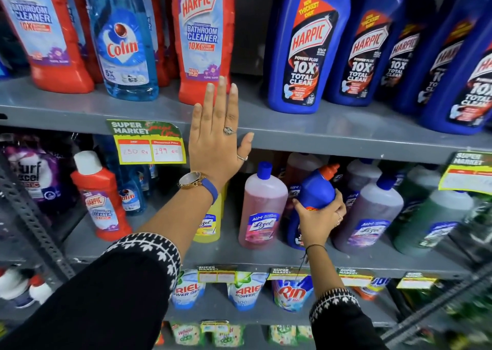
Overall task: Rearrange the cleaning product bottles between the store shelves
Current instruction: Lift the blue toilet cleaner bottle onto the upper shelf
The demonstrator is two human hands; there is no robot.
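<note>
My right hand (pixel 318 220) grips a small blue Harpic bottle (pixel 318 188) with an orange cap, tilted, on the middle shelf between a pink Lizol bottle (pixel 262 206) and a purple Lizol bottle (pixel 368 211). My left hand (pixel 217 139) is open with fingers spread, held flat in front of the upper shelf's edge (pixel 332 134); its fingertips overlap the base of a red Harpic bathroom cleaner bottle (pixel 203 35). Large blue Harpic bottles (pixel 306 46) stand in a row at the upper right.
A blue Colin bottle (pixel 123 43) and more red Harpic bottles stand upper left. A small red Harpic bottle (pixel 102 198) and a yellow Lizol bottle (pixel 209 223) stand on the middle shelf. A gap lies between the red and blue Harpic rows. Detergent pouches (pixel 246 289) fill the lower shelf.
</note>
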